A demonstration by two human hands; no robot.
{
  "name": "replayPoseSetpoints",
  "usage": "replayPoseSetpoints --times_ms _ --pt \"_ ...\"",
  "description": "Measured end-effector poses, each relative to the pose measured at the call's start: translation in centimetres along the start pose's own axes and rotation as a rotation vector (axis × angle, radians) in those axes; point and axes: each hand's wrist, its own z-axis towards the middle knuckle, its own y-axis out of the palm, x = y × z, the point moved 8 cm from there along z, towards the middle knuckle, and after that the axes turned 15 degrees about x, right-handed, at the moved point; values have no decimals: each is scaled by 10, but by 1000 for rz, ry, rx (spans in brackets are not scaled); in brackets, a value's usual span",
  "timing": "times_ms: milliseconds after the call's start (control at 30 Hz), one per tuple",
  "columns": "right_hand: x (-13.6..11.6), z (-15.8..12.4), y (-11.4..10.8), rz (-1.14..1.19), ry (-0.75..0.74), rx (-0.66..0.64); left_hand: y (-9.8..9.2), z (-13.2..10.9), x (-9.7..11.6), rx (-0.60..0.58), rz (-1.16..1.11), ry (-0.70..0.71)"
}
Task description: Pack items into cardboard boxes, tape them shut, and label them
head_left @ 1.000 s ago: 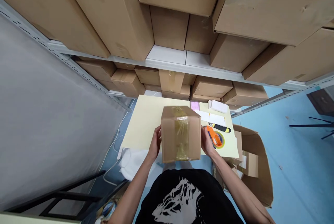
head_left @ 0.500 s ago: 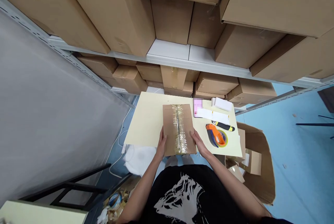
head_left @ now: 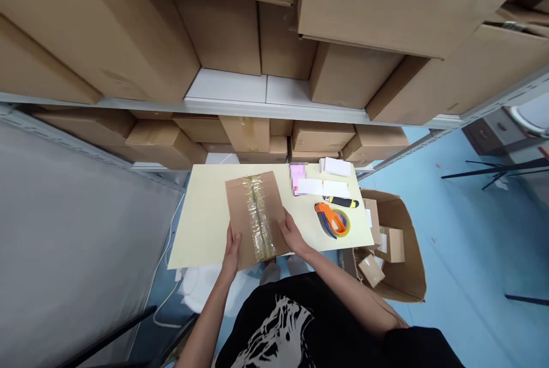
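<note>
A brown cardboard box [head_left: 240, 208] with clear tape down its middle seam rests on the pale yellow table [head_left: 201, 214], slightly turned. My left hand [head_left: 232, 254] grips its near left corner. My right hand [head_left: 292, 235] holds its near right side, fingers pressed against the cardboard. To the right of the box lie an orange tape dispenser [head_left: 332, 220], a black and yellow utility knife [head_left: 342, 202] and white paper labels [head_left: 321, 187].
Metal shelving [head_left: 266, 110] loaded with cardboard boxes rises right behind the table. A large open carton [head_left: 392, 245] holding small boxes stands on the blue floor at the right. A grey wall is on the left; white cloth and cables lie under the table edge.
The box, held up and tilted a second ago, now sits flat on the table with its taped face up. My view has swung to the right.
</note>
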Motion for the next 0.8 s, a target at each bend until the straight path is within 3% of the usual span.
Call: replayPoseSetpoints --times_ms 200,267,333,400,500,567,633,733,800 --pt "-5 0 0 -68 -55 13 -2 4 12 -29 275 109" --pt "-4 7 -13 -91 -76 4 -7 2 20 -12 390 148" --pt "-1 25 -44 -107 -81 45 -11 -4 38 37 504 252" --pt "5 52 -93 -170 -82 145 -11 -16 65 104 585 427" --pt "16 101 -172 -544 -118 334 12 -36 106 164 618 644" --pt "26 131 -205 -610 -126 334 50 -43 121 90 600 696" --pt "35 155 -220 -646 -152 293 107 -43 123 -93 563 686" --pt "48 176 -221 -691 -218 190 210 -34 112 -364 523 681" --pt "56 181 -215 -712 -270 114 279 -27 94 -534 710 786"
